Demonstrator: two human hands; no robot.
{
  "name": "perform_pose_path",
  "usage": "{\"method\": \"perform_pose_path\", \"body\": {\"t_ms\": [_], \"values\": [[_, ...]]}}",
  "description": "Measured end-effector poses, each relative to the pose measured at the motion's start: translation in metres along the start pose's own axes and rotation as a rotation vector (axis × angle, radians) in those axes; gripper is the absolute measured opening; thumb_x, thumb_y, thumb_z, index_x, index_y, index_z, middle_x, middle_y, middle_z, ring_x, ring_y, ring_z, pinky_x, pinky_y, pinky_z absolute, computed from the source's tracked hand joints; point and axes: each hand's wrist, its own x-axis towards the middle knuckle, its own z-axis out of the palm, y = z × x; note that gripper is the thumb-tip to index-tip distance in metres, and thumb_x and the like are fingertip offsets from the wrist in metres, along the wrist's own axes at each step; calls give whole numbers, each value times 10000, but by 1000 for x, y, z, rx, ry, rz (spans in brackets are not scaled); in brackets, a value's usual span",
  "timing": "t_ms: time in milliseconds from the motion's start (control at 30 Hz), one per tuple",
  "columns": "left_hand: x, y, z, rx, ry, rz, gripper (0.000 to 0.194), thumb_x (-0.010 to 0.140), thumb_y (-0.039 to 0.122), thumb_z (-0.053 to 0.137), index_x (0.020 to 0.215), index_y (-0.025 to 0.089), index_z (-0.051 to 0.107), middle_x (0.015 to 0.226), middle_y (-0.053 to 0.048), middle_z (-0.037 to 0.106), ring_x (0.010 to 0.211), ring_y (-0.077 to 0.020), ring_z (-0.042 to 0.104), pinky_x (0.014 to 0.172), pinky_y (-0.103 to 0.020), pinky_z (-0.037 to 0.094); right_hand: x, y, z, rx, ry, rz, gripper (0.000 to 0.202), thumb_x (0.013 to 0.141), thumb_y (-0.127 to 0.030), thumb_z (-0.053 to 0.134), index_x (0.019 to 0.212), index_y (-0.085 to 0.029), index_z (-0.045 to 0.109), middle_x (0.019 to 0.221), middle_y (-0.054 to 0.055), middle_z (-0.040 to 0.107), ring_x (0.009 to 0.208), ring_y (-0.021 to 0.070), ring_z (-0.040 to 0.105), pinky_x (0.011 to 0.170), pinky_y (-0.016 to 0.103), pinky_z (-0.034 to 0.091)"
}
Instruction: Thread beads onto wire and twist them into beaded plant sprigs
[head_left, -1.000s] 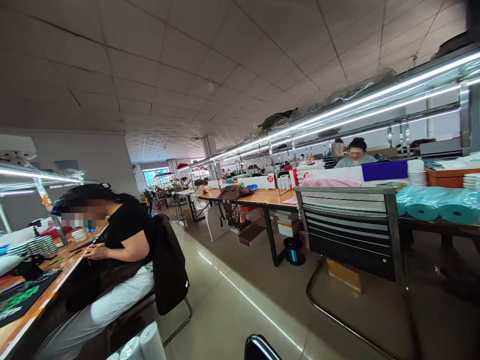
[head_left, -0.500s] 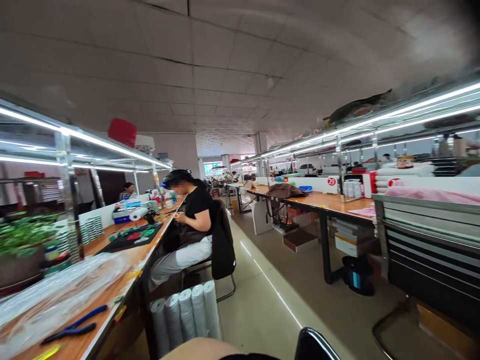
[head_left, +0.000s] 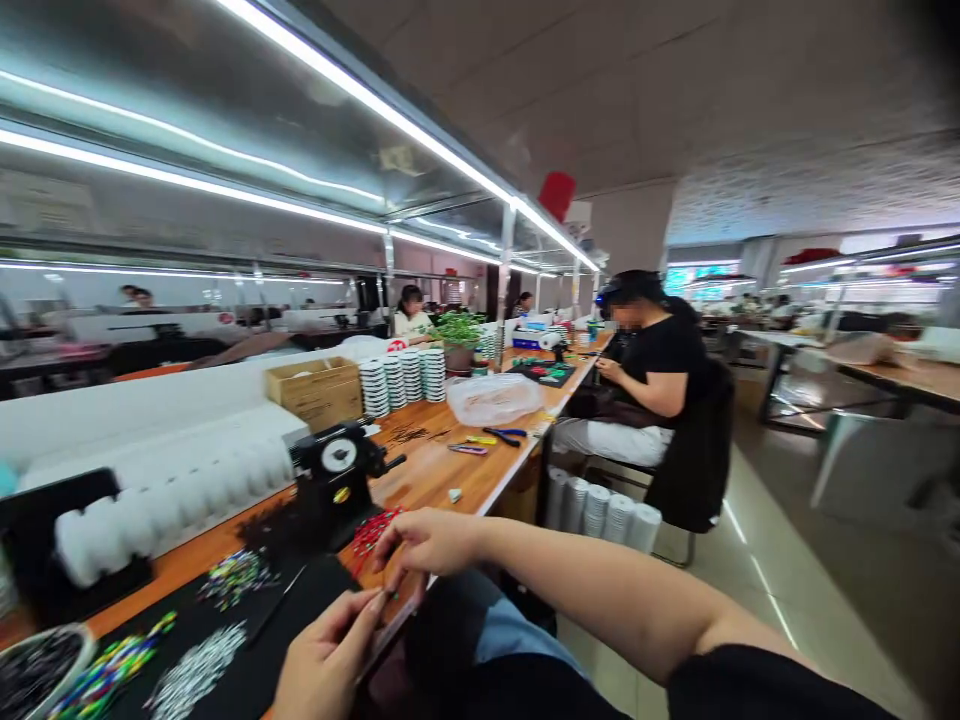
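Note:
My left hand (head_left: 326,650) is closed in a pinch at the front edge of the bench. A small dark piece, too small to name, shows at its fingertips. My right hand (head_left: 431,543) reaches in from the right with curled fingers, close to the left fingertips. What it grips is partly hidden. Just behind it lies a pile of small red pieces (head_left: 373,532). Left of my hands, a black mat (head_left: 251,672) bears a pile of silvery pieces (head_left: 196,672), mixed coloured pieces (head_left: 238,577) and a thin dark tool (head_left: 279,602).
A black hand-cranked device (head_left: 334,480) stands behind the mat, beside a row of white rolls (head_left: 180,510). Pliers (head_left: 506,436), a plastic bag (head_left: 495,398) and a wooden box (head_left: 315,392) are farther along. A bowl (head_left: 79,650) is front left. A co-worker (head_left: 660,370) sits beyond.
My view has swung left from the aisle to the bench. Both hands, the mat and the hand-cranked device have come into view; the co-worker appears farther right.

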Motion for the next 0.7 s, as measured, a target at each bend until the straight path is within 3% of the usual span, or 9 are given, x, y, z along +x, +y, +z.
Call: {"method": "perform_pose_path", "body": {"t_ms": [67,133,267,433,567,700], "values": [[-1,0,2,-61,-7,0,419,644,585,647,796,203,726,710,-17,687,688,-221,591,605,-262,434,-3,6,-4,35,-94,2,254,774,5,488,967,-140,570,757,-22,611,601,86,609,591,194,495],[0,1,5,-96,-3,26,385,668,556,643,773,196,724,699,-20,670,681,-207,573,610,-256,423,-5,7,-5,45,-111,-12,235,760,-61,593,980,-144,588,788,-12,626,660,95,616,638,205,501],[0,0,7,-80,15,56,362,714,520,612,782,184,727,700,-32,655,671,-202,553,611,-261,408,-5,3,0,7,26,-37,100,795,-188,617,877,-131,621,745,-8,621,595,76,568,551,172,450],[-5,6,8,113,77,135,293,797,432,540,735,192,698,665,-28,614,645,-199,547,598,-270,406,3,-1,9,-34,142,-22,51,769,-101,590,734,-137,601,585,-45,558,487,58,497,484,164,381],[-8,13,9,502,209,421,228,856,253,466,732,196,649,687,-42,568,638,-188,544,595,-274,422,14,-3,10,33,157,27,128,743,-77,575,631,-138,560,535,-41,540,501,72,524,477,164,383],[-4,14,-1,917,263,799,279,842,47,365,863,167,617,720,-50,550,641,-178,511,612,-287,440,26,-7,5,166,51,111,91,741,-153,571,653,-145,549,515,-36,553,474,90,560,409,159,374]]}}
